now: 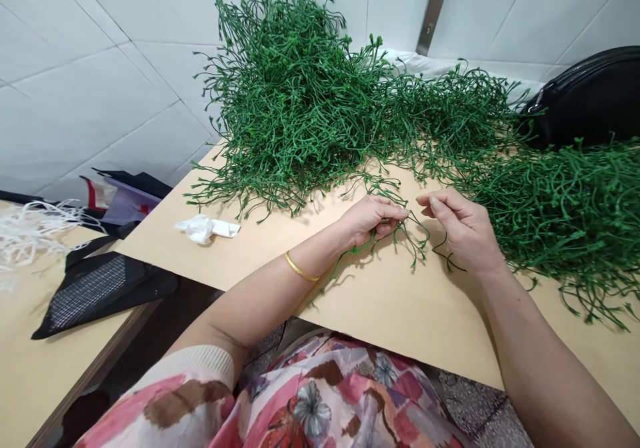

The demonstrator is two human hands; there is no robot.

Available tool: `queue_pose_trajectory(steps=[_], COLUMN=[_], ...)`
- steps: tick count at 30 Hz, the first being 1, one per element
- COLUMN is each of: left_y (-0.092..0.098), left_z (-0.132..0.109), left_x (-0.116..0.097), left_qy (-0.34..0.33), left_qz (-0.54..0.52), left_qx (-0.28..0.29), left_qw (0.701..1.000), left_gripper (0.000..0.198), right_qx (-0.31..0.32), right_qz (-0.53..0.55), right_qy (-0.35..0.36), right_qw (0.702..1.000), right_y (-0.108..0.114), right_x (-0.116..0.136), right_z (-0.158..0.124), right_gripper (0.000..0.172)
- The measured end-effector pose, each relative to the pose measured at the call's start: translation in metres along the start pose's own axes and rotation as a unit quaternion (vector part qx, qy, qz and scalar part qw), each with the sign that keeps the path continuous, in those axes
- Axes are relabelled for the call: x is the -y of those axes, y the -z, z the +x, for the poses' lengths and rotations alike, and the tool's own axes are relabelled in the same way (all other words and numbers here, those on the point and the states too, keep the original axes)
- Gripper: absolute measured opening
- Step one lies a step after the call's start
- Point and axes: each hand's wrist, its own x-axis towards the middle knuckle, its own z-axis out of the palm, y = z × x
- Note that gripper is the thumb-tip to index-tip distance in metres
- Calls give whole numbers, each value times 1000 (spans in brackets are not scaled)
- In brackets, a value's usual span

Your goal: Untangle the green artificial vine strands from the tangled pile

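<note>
Sitting closest to the camera, at six o'clock, is a floral garment [325, 401] in pink, brown and white, just under the near edge of the tan table [390, 301]. Both forearms reach over that edge, and a gold bangle [300, 269] rings the left wrist.

At the centre of the tabletop the left hand [373, 220] is closed, its thumb and fingers pinched on a green sprig [407, 235]. This is a thin plastic stem that forks into several wiry strands with small knobbed tips, drooping onto the board between the two hands. The right hand [463, 231], at three o'clock from the left and just beside it, meets the same sprig with thumb and forefinger tips. Its other fingers are loosely curled, and a darker strand hangs under its palm.

A crumpled white wrapper [205, 228] lies on the table at nine o'clock from the hands, well apart from them. Further out at eight o'clock, on a lower side table [30, 368], rest a black mesh piece [90, 291] and a tangle of white strands [30, 228].

Beyond the hands, at twelve o'clock, a tall heap of the same green stems [295, 101] leans against the tiled wall [75, 68], its fringe reaching almost to the knuckles. A second, lower heap [565, 201] crowds in at three o'clock, nearly touching the right hand. Behind it, at two o'clock, sits a black bag [595, 98].
</note>
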Motion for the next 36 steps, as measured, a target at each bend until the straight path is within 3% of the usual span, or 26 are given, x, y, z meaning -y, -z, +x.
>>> queue_pose_trajectory(steps=[5,10,17,20,24,29,36], left_y=[0,0,4,3,0,1,-4], left_z=[0,1,-3,-8,-10,-9,-4], left_x=[0,1,-7,-9,-9,-9,2], left_qy=[22,32,53,27,-45,-67,-131], left_qz=[-5,-4,70,140,219,286,261], left_qx=[-2,-2,63,63,37,51,-1], left_qw=[1000,999,994,988,974,955,957], left_gripper=[18,19,14,16,12,11,26], right_qx=[82,140,193,221,224,223,172], right_qz=[-48,3,60,46,-25,-82,-90], right_qy=[26,-42,-87,-80,-50,-47,-57], right_qw=[995,989,975,971,973,970,979], right_y=[-4,-5,3,4,3,1,-5], right_x=[-9,-9,-4,-3,0,1,-3], right_z=[1,2,1,2,2,1,2], right_gripper=[23,24,27,24,18,17,29])
